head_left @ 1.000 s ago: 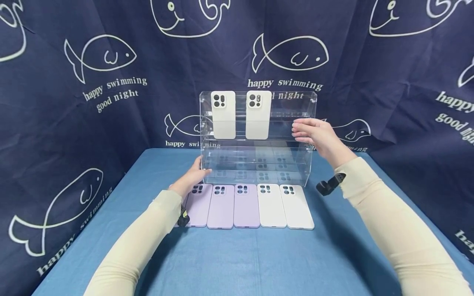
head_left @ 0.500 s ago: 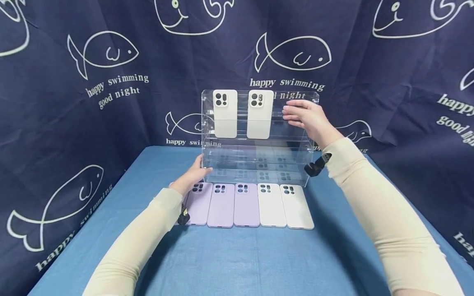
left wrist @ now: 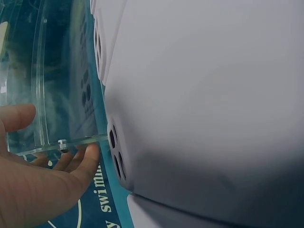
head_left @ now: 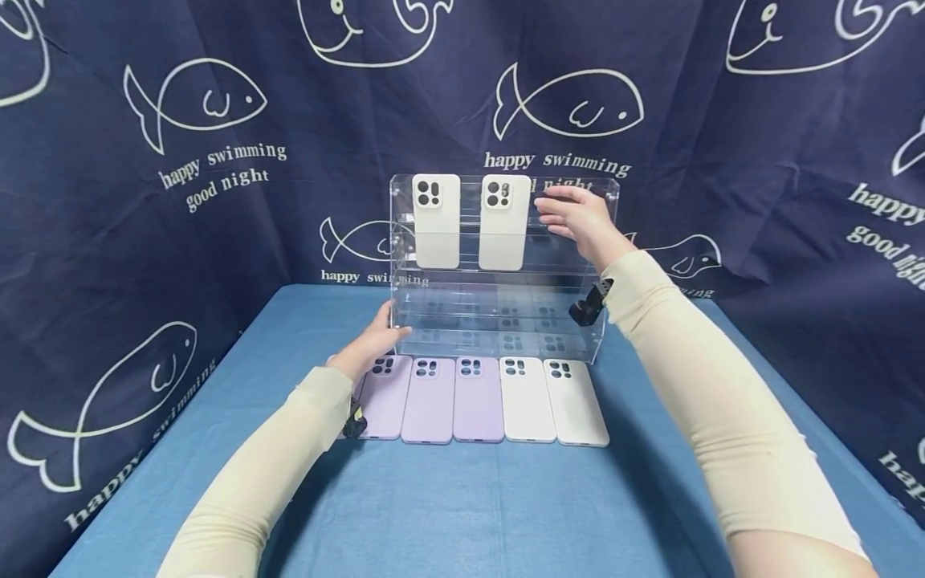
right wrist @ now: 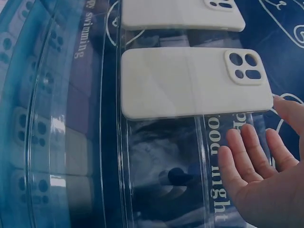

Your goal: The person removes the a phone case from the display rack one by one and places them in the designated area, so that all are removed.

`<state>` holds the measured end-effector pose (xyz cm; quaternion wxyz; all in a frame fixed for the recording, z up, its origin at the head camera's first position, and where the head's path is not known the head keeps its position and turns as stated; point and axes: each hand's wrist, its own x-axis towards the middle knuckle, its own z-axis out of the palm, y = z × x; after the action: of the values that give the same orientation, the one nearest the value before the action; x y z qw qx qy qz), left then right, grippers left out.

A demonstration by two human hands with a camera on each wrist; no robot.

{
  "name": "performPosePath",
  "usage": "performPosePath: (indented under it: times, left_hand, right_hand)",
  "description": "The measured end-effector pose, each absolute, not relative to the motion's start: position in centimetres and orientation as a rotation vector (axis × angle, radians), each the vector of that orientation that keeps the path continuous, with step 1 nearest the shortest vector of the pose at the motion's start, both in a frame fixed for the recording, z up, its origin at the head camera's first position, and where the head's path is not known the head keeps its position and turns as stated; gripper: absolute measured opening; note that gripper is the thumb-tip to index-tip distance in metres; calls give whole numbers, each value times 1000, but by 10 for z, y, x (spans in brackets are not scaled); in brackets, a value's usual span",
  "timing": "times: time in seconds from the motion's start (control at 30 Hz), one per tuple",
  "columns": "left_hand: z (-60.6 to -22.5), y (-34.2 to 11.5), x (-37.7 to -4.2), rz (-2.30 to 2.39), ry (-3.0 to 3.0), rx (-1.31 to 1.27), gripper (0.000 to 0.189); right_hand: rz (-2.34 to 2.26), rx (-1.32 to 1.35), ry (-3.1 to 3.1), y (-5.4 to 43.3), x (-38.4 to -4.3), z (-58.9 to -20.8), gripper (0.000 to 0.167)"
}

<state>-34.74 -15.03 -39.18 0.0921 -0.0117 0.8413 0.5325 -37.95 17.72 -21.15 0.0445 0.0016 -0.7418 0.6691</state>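
My left hand [head_left: 372, 341] grips the left side panel of a clear acrylic display rack [head_left: 448, 309]; in the left wrist view its thumb [left wrist: 19, 116] is inside the panel, fingers outside. Two off-white phone cases, one at left [head_left: 437, 229] and one near the middle [head_left: 503, 233], stand on the upper rack with their camera cutouts up. Beside the middle one, my right hand [head_left: 581, 221] has its fingers loosely extended, holding nothing. In the right wrist view its thumb [right wrist: 287, 111] is at that case's top corner; whether it touches is unclear.
Before the rack, a row of phone cases lies on the blue cloth [head_left: 462, 514]: lilac ones [head_left: 429, 405] at left, white ones [head_left: 529, 405] at right. A dark blue curtain [head_left: 405, 120] with white fish drawings hangs behind.
My right hand has moved left and up, from the rack's right side to beside the middle off-white case. My left hand has stayed on the rack's side.
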Motion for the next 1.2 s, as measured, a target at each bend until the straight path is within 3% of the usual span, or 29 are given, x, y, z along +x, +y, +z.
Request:
performPosePath:
  times: [0.2, 0.47, 1.2]
  left_hand:
    - [-392, -151, -347, 1575, 2493, -31, 78]
    - [-391, -151, -349, 1570, 2495, -38, 77]
    - [-395, -151, -351, 1602, 2481, -39, 76]
  right_hand:
    - [2016, -42, -2296, 169, -392, -217, 54]
    - [1909, -122, -2352, 157, -400, -218, 39]
    - [1682, -123, -2446, 150, -405, -226, 27]
